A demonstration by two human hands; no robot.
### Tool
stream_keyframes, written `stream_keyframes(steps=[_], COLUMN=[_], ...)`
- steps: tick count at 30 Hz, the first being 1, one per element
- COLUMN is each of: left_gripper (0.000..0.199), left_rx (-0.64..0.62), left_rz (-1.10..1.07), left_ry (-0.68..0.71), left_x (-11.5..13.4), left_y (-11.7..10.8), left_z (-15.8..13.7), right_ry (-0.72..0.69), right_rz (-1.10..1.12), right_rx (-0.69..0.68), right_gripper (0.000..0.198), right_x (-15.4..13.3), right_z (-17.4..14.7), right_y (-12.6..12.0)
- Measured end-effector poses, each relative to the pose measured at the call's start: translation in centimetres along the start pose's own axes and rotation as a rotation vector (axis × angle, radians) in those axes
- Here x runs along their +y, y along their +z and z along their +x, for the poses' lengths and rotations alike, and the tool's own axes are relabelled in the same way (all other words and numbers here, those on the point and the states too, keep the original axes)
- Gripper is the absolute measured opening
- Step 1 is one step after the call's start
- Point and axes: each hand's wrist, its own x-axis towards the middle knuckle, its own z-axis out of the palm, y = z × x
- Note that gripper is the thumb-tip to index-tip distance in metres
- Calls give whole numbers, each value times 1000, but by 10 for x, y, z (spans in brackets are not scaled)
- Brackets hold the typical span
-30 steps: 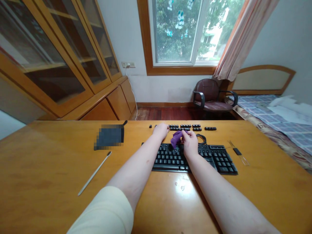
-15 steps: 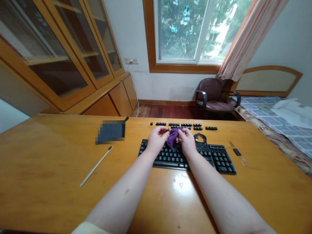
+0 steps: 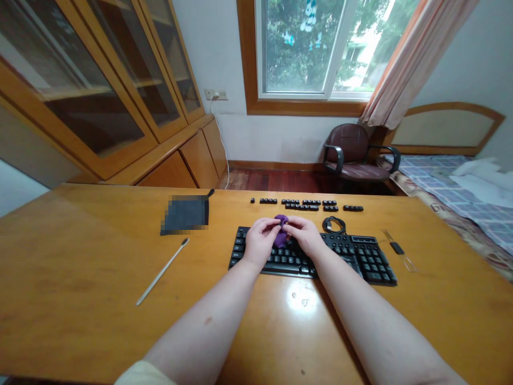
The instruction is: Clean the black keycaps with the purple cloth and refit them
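Observation:
Over the keyboard [image 3: 374, 262], both hands meet at a small purple cloth [image 3: 281, 241]. My left hand [image 3: 257, 243] is closed in a pinch on a small dark piece that looks like a keycap, pressed against the cloth and mostly covered by fingers. My right hand [image 3: 305, 235] pinches the cloth from the other side, fingertips close to those of the left. The black keyboard lies flat beneath the hands, which hide part of its upper rows. Behind it, loose black keycaps [image 3: 302, 207] stand in short rows.
A coiled black cable [image 3: 334, 225] sits behind the keyboard. A wire keycap puller [image 3: 397, 248] lies to its right. On the left are a long white-handled brush [image 3: 162, 272] and a dark pouch [image 3: 186, 213]. The wooden table's [image 3: 100, 256] far edge runs behind the keycaps.
The cloth is now bunched between the fingertips, and my right hand has moved closer to my left. The view has shifted slightly.

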Motion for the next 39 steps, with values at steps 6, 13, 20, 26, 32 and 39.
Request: stream_keyframes(steps=[6, 13, 20, 26, 32, 39], left_gripper=[22, 19, 19, 31, 25, 24], left_rx=[-13, -24, -13, -124, -42, -73], left_rz=[-239, -209, -233, -247, -275, -174], left_ry=[-197, -204, -241, -247, -259, -206], left_x=[-4, -5, -3, -1, -3, -5], left_y=[2, 4, 6, 6, 7, 5], left_z=[3, 2, 4, 3, 5, 4], right_ry=[6, -33, -11, -40, -8, -8], right_rz=[-36, -84, -82, -148, -74, -61], right_rx=[-1, 124, 111, 167, 235, 183], right_gripper=[21, 17, 18, 21, 26, 25], right_x=[-3, 1, -3, -1, -1, 2], right_z=[-1, 2, 0, 1, 2, 4], right_y=[1, -2, 3, -1, 0, 1])
